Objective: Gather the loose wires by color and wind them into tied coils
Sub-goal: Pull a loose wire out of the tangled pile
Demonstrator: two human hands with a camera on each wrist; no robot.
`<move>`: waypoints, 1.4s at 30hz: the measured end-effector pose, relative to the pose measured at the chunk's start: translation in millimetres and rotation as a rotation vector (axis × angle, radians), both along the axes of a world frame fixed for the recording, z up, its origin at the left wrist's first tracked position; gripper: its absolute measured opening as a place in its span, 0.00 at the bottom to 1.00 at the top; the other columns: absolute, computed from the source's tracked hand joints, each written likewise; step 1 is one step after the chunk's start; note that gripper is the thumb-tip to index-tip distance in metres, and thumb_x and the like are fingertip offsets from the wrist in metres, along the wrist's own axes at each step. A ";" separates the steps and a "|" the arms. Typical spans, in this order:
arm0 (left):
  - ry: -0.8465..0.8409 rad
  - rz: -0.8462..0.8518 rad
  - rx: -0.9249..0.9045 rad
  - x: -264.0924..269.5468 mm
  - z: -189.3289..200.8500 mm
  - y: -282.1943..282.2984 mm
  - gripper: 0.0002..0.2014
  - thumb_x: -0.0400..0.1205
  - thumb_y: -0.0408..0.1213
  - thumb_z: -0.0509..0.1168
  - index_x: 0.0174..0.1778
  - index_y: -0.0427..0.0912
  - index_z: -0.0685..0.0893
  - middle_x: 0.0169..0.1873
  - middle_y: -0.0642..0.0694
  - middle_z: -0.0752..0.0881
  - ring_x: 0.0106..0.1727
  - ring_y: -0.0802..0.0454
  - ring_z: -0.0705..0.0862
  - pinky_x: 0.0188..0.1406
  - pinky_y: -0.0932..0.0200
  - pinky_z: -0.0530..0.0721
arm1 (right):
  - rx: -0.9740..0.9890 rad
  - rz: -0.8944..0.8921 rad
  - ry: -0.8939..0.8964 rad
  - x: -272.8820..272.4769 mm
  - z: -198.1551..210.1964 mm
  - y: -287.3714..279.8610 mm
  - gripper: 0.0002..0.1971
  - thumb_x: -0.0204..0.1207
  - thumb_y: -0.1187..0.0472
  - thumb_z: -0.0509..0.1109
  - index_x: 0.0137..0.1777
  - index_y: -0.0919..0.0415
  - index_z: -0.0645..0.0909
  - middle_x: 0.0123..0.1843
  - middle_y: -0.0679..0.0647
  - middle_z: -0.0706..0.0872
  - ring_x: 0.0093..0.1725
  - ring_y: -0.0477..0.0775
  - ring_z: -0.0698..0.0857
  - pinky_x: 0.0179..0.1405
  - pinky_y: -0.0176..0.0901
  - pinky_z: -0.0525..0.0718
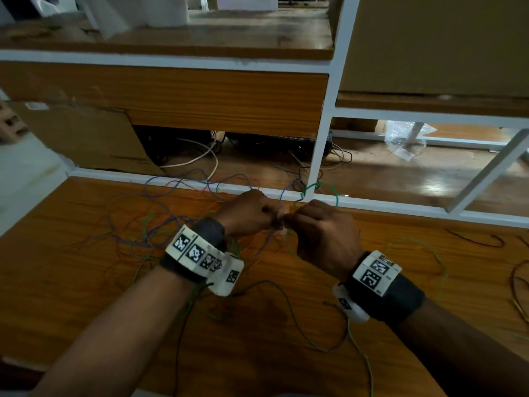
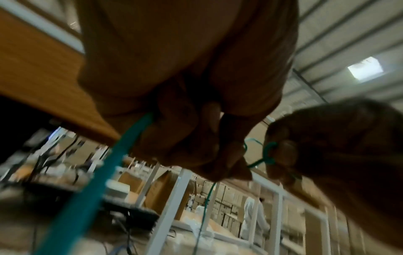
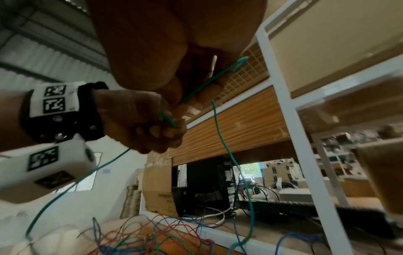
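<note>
Head view shows me both hands raised a little above the worktop point(image 1: 86, 282), meeting near its far edge. My left hand point(image 1: 246, 214) has its fingers curled and it pinches the green wire point(image 1: 320, 187) at the fingertips. My right hand point(image 1: 320, 233) is curled too and pinches the same green wire just beside the left one, knuckles almost touching. In the left wrist view I see the wire twisted into a small loop point(image 2: 267, 153) at the right fingertips point(image 2: 283, 155), and one thick-looking strand leaves the left palm downward. In the right wrist view a long green strand point(image 3: 231, 155) hangs from the hands to the worktop. Behind the hands, one arc of green wire stands up over the white frame rail point(image 1: 400, 207). To the left of the hands lies a loose tangle of wires point(image 1: 148, 222), blue, orange, red and green mixed. Some dark wires point(image 1: 481, 239) lie well apart on the right side.
</note>
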State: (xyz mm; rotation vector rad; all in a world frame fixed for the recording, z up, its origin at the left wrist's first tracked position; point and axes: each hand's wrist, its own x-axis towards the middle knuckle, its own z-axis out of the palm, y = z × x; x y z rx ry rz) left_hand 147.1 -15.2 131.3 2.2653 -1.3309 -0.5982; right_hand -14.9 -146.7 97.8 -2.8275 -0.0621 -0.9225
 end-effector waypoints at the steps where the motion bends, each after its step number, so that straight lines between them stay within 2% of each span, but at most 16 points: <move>1: 0.128 0.007 0.001 1.5 -0.7 1.6 0.13 0.86 0.39 0.65 0.40 0.39 0.90 0.33 0.42 0.89 0.33 0.41 0.85 0.33 0.45 0.81 | 0.058 -0.023 -0.044 1.3 -2.4 -6.2 0.17 0.67 0.71 0.70 0.52 0.56 0.93 0.42 0.52 0.91 0.42 0.62 0.88 0.29 0.51 0.86; 3: 0.432 0.089 -0.050 -1.0 -3.0 9.0 0.15 0.87 0.42 0.66 0.34 0.45 0.88 0.22 0.50 0.80 0.22 0.50 0.72 0.23 0.56 0.67 | 0.171 -0.091 -0.084 1.3 -5.6 -18.1 0.15 0.69 0.68 0.68 0.50 0.55 0.93 0.43 0.51 0.91 0.42 0.60 0.89 0.31 0.52 0.88; 6: 0.692 0.150 -0.106 -6.3 -8.2 22.2 0.17 0.84 0.46 0.67 0.30 0.45 0.82 0.21 0.51 0.68 0.21 0.54 0.59 0.23 0.60 0.53 | 0.212 -0.148 -0.027 -4.2 -8.2 -22.1 0.17 0.68 0.62 0.64 0.50 0.53 0.92 0.43 0.49 0.92 0.41 0.57 0.89 0.32 0.49 0.88; 10: 0.833 0.159 -0.073 -0.8 -12.4 32.9 0.17 0.89 0.41 0.62 0.33 0.42 0.77 0.20 0.54 0.63 0.19 0.58 0.57 0.24 0.60 0.50 | 0.187 -0.160 0.052 -6.7 -7.2 -19.3 0.16 0.67 0.61 0.62 0.48 0.53 0.91 0.42 0.49 0.91 0.41 0.60 0.88 0.28 0.46 0.84; 14: 0.956 0.256 -0.090 8.8 -19.2 46.1 0.16 0.89 0.38 0.60 0.33 0.43 0.76 0.23 0.53 0.64 0.19 0.60 0.59 0.20 0.67 0.51 | 0.091 -0.236 0.089 -8.6 -4.1 -26.4 0.12 0.64 0.70 0.76 0.45 0.54 0.89 0.39 0.50 0.89 0.41 0.60 0.86 0.26 0.40 0.71; 17: 0.913 0.299 -0.095 12.1 -21.9 56.3 0.15 0.87 0.42 0.65 0.34 0.44 0.77 0.24 0.53 0.63 0.20 0.59 0.58 0.18 0.68 0.54 | -0.020 -0.239 0.122 -16.4 -5.8 -30.9 0.12 0.63 0.70 0.80 0.44 0.57 0.88 0.37 0.51 0.88 0.43 0.60 0.83 0.31 0.40 0.62; 22: 0.787 0.357 -0.128 21.4 -21.2 72.7 0.15 0.83 0.45 0.68 0.33 0.41 0.78 0.23 0.49 0.64 0.20 0.55 0.58 0.21 0.64 0.54 | -0.040 -0.310 0.162 -41.3 -13.7 -53.9 0.13 0.59 0.73 0.80 0.42 0.59 0.87 0.38 0.52 0.89 0.48 0.64 0.82 0.34 0.42 0.66; 25: 0.734 0.406 -0.131 24.2 -22.7 79.9 0.18 0.72 0.52 0.73 0.33 0.40 0.81 0.20 0.51 0.67 0.17 0.57 0.61 0.18 0.68 0.57 | 0.000 -0.347 0.208 -57.7 -23.5 -68.7 0.11 0.61 0.70 0.77 0.42 0.57 0.86 0.38 0.52 0.89 0.51 0.67 0.81 0.31 0.45 0.72; 28: 0.608 0.364 -0.117 17.5 -26.6 75.2 0.16 0.79 0.49 0.71 0.33 0.40 0.83 0.20 0.50 0.69 0.19 0.56 0.64 0.20 0.65 0.61 | 0.140 -0.385 0.267 -71.0 -39.2 -79.4 0.12 0.65 0.73 0.75 0.42 0.55 0.85 0.40 0.53 0.87 0.51 0.64 0.81 0.31 0.51 0.83; 31: 0.453 0.249 -0.095 2.8 -26.4 59.3 0.17 0.84 0.46 0.68 0.31 0.43 0.85 0.21 0.52 0.75 0.20 0.59 0.70 0.24 0.63 0.66 | 0.333 -0.367 0.402 -77.1 -50.7 -82.1 0.19 0.65 0.77 0.72 0.42 0.50 0.83 0.44 0.55 0.87 0.51 0.64 0.87 0.42 0.52 0.85; 33: 0.354 0.181 -0.061 -6.6 -22.5 47.9 0.17 0.86 0.43 0.66 0.32 0.42 0.84 0.18 0.58 0.77 0.20 0.66 0.73 0.23 0.71 0.68 | 0.378 -0.354 0.537 -78.7 -49.6 -76.0 0.20 0.68 0.75 0.71 0.57 0.54 0.87 0.59 0.60 0.89 0.65 0.67 0.84 0.60 0.53 0.83; 35: 0.289 0.123 -0.032 -12.0 -21.3 37.5 0.17 0.87 0.43 0.65 0.32 0.43 0.84 0.22 0.58 0.81 0.23 0.68 0.76 0.27 0.74 0.70 | 0.359 -0.362 0.700 -78.6 -42.9 -67.5 0.33 0.75 0.68 0.74 0.81 0.59 0.75 0.79 0.62 0.77 0.84 0.65 0.70 0.78 0.51 0.71; 36: 0.281 0.108 -0.024 -13.1 -22.5 34.3 0.17 0.87 0.43 0.65 0.32 0.43 0.84 0.22 0.59 0.82 0.25 0.69 0.77 0.28 0.74 0.71 | 0.362 -0.358 0.740 -77.6 -37.3 -61.2 0.38 0.77 0.63 0.75 0.87 0.58 0.67 0.86 0.61 0.70 0.88 0.62 0.62 0.82 0.49 0.65; 39: 0.267 0.074 0.012 -19.4 -19.0 24.3 0.17 0.87 0.44 0.65 0.36 0.40 0.85 0.19 0.62 0.83 0.22 0.75 0.76 0.25 0.74 0.69 | 0.336 -0.257 0.673 -70.1 -22.3 -44.3 0.40 0.81 0.51 0.76 0.89 0.53 0.61 0.90 0.55 0.64 0.91 0.55 0.55 0.85 0.45 0.60; 41: 0.279 0.050 0.006 -24.7 -16.5 18.0 0.15 0.88 0.41 0.64 0.38 0.38 0.86 0.29 0.68 0.86 0.32 0.87 0.76 0.24 0.77 0.69 | 0.339 -0.135 0.596 -58.7 -14.9 -32.4 0.35 0.84 0.46 0.73 0.87 0.52 0.67 0.87 0.54 0.69 0.89 0.55 0.62 0.82 0.45 0.64; 42: 0.273 0.036 -0.013 -27.1 -14.8 14.8 0.15 0.88 0.41 0.65 0.38 0.37 0.86 0.30 0.66 0.87 0.34 0.83 0.79 0.25 0.77 0.69 | 0.385 -0.070 0.550 -51.2 -12.9 -25.9 0.30 0.85 0.47 0.72 0.85 0.53 0.71 0.85 0.55 0.74 0.86 0.55 0.68 0.79 0.45 0.68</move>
